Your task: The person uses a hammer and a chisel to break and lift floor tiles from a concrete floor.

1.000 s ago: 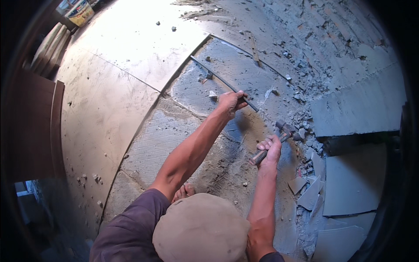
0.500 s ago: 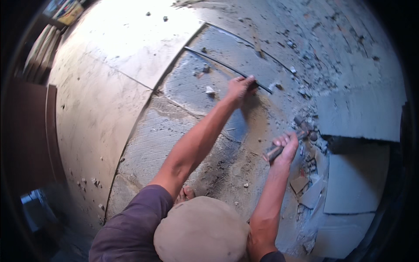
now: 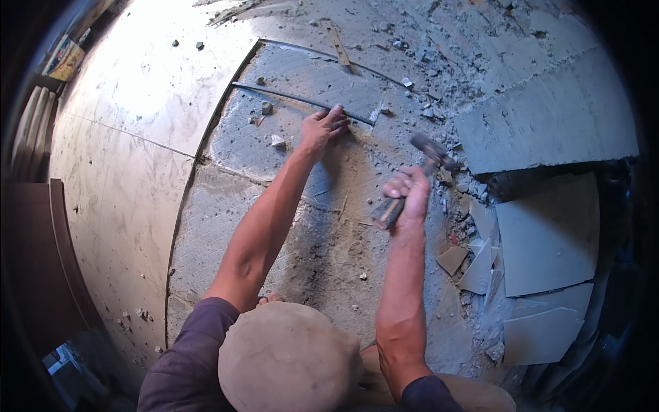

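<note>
A thin dark metal rod [image 3: 278,95] lies across the ridged, grey bed of the floor, its left end by the edge of the pale tiles. My left hand [image 3: 322,132] is at the rod towards its right end, one finger over it and the others just below. In my right hand [image 3: 410,189] is a short-handled hammer [image 3: 432,151], gripped round its handle with the head up and forward. The head is slightly blurred and hangs above the rubble, right of the rod. A small white chip [image 3: 278,141] and a dark lump [image 3: 266,108] lie near the left hand.
Pale floor tiles [image 3: 130,178] stretch along the left. Broken tile pieces [image 3: 547,223] and rubble [image 3: 473,185] line the right, below a large grey slab [image 3: 549,127]. A brown panel [image 3: 34,240] stands at the left edge. A round tan cap [image 3: 288,360] covers the lower middle.
The view has shifted rightward. My right hand has swung the hammer, its head now turned further forward and left. The left hand stays at the same part of the rod, its fingers slightly more spread.
</note>
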A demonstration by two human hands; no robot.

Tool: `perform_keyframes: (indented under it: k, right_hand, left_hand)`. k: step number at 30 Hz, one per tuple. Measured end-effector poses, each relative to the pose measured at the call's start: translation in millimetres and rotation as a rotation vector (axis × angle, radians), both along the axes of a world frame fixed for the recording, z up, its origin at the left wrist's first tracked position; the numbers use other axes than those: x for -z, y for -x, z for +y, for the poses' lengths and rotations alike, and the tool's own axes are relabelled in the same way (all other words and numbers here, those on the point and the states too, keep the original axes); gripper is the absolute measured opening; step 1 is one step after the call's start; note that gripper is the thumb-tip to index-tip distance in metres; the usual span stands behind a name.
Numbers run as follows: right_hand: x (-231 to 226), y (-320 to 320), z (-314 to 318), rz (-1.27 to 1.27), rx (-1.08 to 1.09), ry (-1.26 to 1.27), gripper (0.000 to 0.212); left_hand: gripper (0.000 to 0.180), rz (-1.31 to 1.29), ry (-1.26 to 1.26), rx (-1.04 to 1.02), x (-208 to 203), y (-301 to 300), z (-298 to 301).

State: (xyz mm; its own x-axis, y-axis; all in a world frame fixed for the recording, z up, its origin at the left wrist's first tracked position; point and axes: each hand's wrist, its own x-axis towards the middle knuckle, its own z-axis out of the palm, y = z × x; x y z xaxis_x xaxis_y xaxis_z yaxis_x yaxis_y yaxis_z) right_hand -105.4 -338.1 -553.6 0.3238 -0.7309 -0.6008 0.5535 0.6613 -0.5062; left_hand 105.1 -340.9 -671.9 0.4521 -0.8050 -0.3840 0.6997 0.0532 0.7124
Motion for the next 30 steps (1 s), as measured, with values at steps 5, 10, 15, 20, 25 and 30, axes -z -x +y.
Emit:
perform_keyframes:
  k: [5,10,15,20,25,30]
  right_hand:
    - [-5.4,-15.5,-6.1,0.063,0.322,-0.012,0.029]
    - [17.9,-8.7,-2.5,-0.314,-0.311,-0.219,0.029]
    - [6.5,16.3,-19.7,-0.201,-0.198,-0.127,0.03]
    - [-8.1,6.7,-25.1,0.075,0.128,0.066,0.03]
    - [12.2,-1.8,-3.2,-0.083,-0.309,-0.051,0.026]
    - [11.1,15.1,-9.2,-0.28,-0.329,-0.27,0.025]
  left_hand:
    - [0.039,-0.018,0.012,0.01,4.0,-2.3,0.9]
    - [0.041,0.0,-0.006,0.015,-6.8,0.4,3.0]
    - [0.04,0.021,-0.024,0.014,-6.7,-6.7,6.5]
    - [0.039,0.001,-0.003,0.03,-7.7,-0.7,4.0]
    - [0.036,0.01,0.024,-0.009,-9.0,2.2,0.6]
    - [0.037,0.028,0.017,-0.01,-1.0,-5.4,5.9]
